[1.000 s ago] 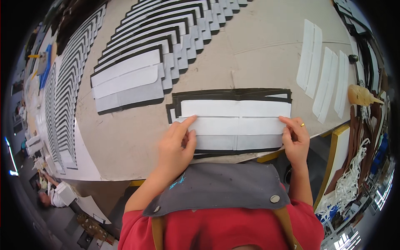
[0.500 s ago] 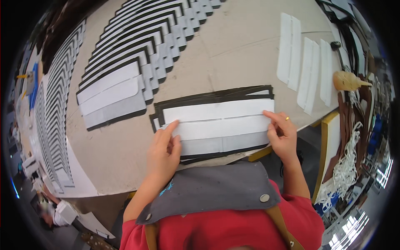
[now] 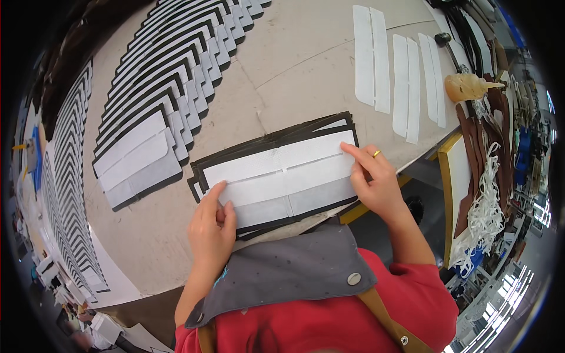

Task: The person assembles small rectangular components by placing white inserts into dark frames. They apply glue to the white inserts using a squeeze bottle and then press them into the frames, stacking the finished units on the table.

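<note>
A white layered panel (image 3: 250, 187) with a dark border lies on top of a loose stack of dark sheets (image 3: 282, 135) at the table's near edge. Thin seams run along the panel, and its lower band is greyer. My left hand (image 3: 210, 229) rests at the panel's left end, index fingertip on the white surface and thumb apart from it. At the opposite end my right hand (image 3: 376, 182), with a ring on one finger, touches the upper right part with its index fingertip. Its thumb is near the right edge, and the other fingers curl under.
Overlapping similar panels (image 3: 138, 159) run back from the left of the stack. Another overlapping row (image 3: 67, 206) lies farther left. White slotted strips (image 3: 372, 65) lie at the right, near a yellowish nozzle bottle (image 3: 462, 87). White tangled cord (image 3: 485, 206) hangs beyond the table edge.
The whole view has shifted and turned, so the table things appear farther left and the panel more slanted. Both hands stay at the panel's ends, fingertips on it.
</note>
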`<state>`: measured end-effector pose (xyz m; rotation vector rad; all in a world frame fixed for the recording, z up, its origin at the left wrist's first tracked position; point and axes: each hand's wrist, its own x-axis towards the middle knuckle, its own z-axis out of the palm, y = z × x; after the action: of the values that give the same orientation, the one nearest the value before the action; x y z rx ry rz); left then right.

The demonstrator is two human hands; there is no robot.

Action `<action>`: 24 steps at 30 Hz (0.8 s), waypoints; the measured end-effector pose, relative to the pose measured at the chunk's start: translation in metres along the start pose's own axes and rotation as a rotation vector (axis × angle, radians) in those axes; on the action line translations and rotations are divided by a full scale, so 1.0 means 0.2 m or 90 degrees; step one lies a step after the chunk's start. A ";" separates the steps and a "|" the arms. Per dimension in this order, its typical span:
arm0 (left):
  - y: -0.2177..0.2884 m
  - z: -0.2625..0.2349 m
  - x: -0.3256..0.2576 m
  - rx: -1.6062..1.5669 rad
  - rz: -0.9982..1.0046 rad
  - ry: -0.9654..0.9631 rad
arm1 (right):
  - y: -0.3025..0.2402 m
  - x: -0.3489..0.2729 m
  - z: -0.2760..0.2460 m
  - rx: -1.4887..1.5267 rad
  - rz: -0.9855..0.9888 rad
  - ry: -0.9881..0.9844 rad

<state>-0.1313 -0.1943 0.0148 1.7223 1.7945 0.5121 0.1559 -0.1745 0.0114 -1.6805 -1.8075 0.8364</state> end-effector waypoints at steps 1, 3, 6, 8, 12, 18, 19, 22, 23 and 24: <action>0.01 -0.02 0.00 -0.003 -0.015 -0.019 | -0.01 0.01 -0.01 -0.028 -0.011 -0.012; 0.02 -0.06 0.03 -0.009 -0.049 -0.054 | -0.02 0.04 -0.06 -0.070 0.005 0.009; 0.03 -0.04 0.09 0.005 0.115 0.011 | -0.06 0.14 -0.05 -0.071 -0.064 0.054; 0.07 -0.01 0.11 0.002 0.216 -0.007 | -0.11 0.20 0.02 -0.045 -0.195 0.071; 0.11 0.08 0.14 0.046 0.390 -0.007 | -0.17 0.30 0.17 -0.060 -0.261 -0.025; 0.08 0.15 0.14 0.108 0.412 -0.012 | -0.15 0.35 0.21 -0.041 -0.210 -0.080; 0.08 0.16 0.14 0.112 0.415 -0.010 | -0.14 0.36 0.21 -0.043 -0.212 -0.089; 0.08 0.16 0.15 0.114 0.412 -0.015 | -0.12 0.36 0.21 -0.058 -0.233 -0.100; 0.08 0.16 0.15 0.116 0.409 -0.016 | -0.12 0.36 0.21 -0.070 -0.249 -0.094; 0.08 0.16 0.14 0.117 0.406 -0.017 | -0.12 0.36 0.22 -0.082 -0.265 -0.090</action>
<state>-0.0986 -0.1686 -0.0029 2.4227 1.2754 0.5834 0.1018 -0.1082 -0.0019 -1.2706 -2.2441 0.6795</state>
